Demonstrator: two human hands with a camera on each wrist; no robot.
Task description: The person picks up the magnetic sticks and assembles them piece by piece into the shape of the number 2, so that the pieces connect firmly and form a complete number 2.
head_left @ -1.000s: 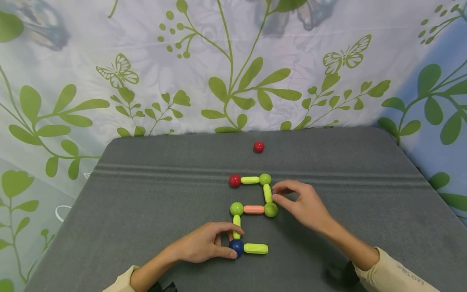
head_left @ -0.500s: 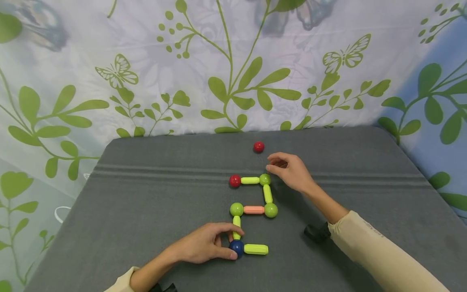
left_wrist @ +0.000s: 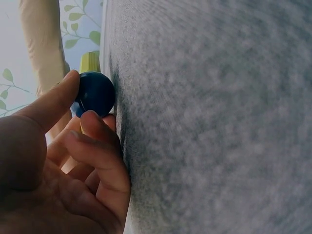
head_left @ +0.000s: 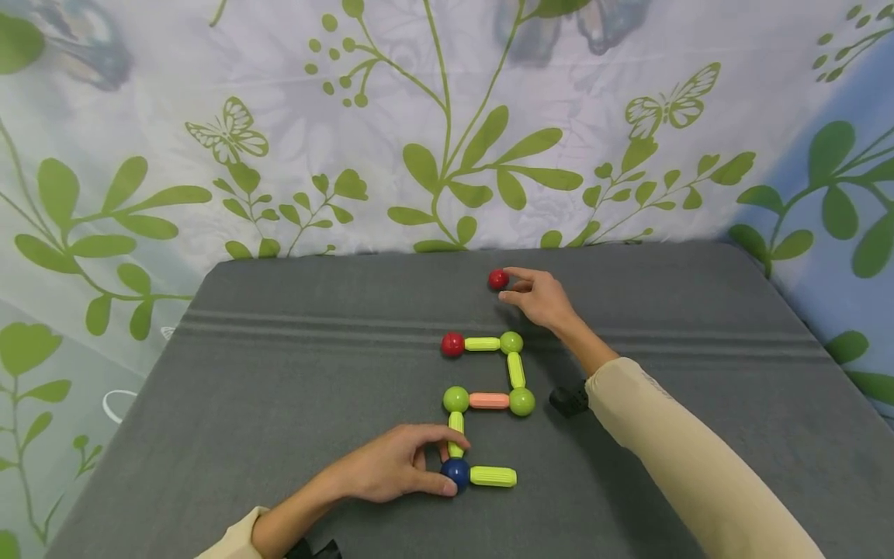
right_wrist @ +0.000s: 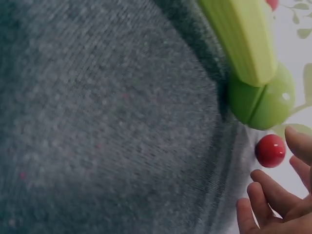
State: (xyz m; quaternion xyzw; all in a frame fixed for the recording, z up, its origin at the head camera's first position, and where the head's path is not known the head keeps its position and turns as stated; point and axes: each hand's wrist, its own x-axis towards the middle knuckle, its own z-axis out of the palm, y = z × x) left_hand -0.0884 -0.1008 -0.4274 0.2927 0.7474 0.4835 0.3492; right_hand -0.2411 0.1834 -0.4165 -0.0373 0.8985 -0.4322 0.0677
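Rods and balls join into an angular S-shaped chain on the grey cloth. My left hand [head_left: 401, 466] holds the blue ball [head_left: 455, 473] at its near corner, thumb on one side and fingers on the other, as the left wrist view shows. A yellow-green rod [head_left: 493, 476] sticks out to the right of that ball. At the far side, my right hand [head_left: 536, 296] is beside a loose red ball [head_left: 498, 279], thumb and index finger spread near its right side. In the right wrist view the loose red ball [right_wrist: 270, 150] shows in front of the parted fingers.
The chain continues with green balls [head_left: 456, 399], an orange rod [head_left: 490, 401], more yellow-green rods [head_left: 516, 370] and another red ball [head_left: 452, 345] at its far left end. Behind the cloth-covered table [head_left: 279, 388] hangs a leaf-patterned curtain [head_left: 363, 140].
My right hand has moved away from the chain's right side, past the far green ball, up to the loose red ball. The left hand stays at the blue ball.
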